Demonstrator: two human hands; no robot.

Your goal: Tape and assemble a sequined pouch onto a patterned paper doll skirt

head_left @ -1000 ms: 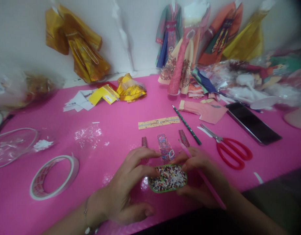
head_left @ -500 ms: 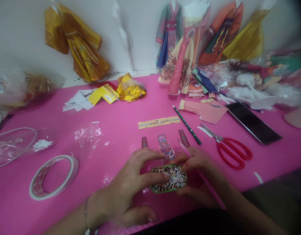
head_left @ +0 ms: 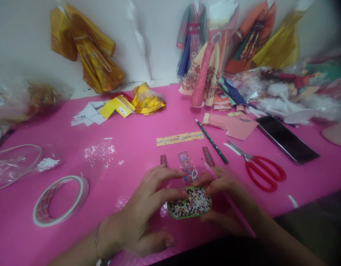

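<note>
A small oval, green-rimmed container full of multicoloured beads (head_left: 196, 203) sits low in the middle of the head view. My right hand (head_left: 228, 194) grips its right side with thumb and fingers, and a slim pink pencil-like stick (head_left: 235, 210) is also tucked in that hand, its tip pointing up and left. My left hand (head_left: 144, 210) has its fingers spread, one fingertip among the beads. Just beyond the container lie a patterned fabric strip (head_left: 188, 166) and two small dark red strips, one of them a patterned piece (head_left: 208, 156).
Red-handled scissors (head_left: 266, 171), a dark green pencil (head_left: 212, 142) and a phone (head_left: 287, 138) lie to the right. A tape roll (head_left: 61, 201) and scattered clear gems (head_left: 100, 153) are on the left. Doll-sized dresses (head_left: 203, 66) line the back wall beside plastic bags (head_left: 276, 92).
My left fingertip has drawn back slightly to the left across the beads, uncovering more of them. My right hand, the container and the pink stick look unmoved.
</note>
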